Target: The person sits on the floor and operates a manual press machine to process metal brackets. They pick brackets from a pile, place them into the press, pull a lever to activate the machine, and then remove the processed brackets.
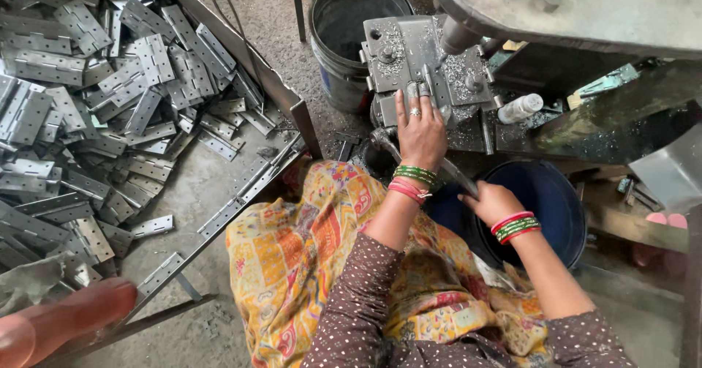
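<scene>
The person sits low in front of a small press, so both arms reach it without stretching. The left hand (pixel 420 130) lies flat, fingers spread and pressed down on a metal hinge piece (pixel 428 83) resting on the steel die plate (pixel 409 46) at the far middle of the scene; holding it down this way keeps the piece seated under the punch (pixel 459 37). Metal shavings are scattered over the plate. The right hand (pixel 491 203) sits nearer, curled around the end of a long lever handle (pixel 420 159) that runs from the press base toward the person; the fingers wrap it, though how tightly I cannot tell.

To the left, a shallow tray (pixel 241 46) holds a large heap of finished-looking steel hinges (pixel 88 97), within easy reach of the left arm. A dark bucket (pixel 344 24) stands just beyond the press, and a blue tub (pixel 556 200) sits under the right wrist, near the press, probably to catch pieces. A small white bottle (pixel 521 108) lies right of the die plate. Patterned yellow cloth (pixel 307 251) covers the lap.
</scene>
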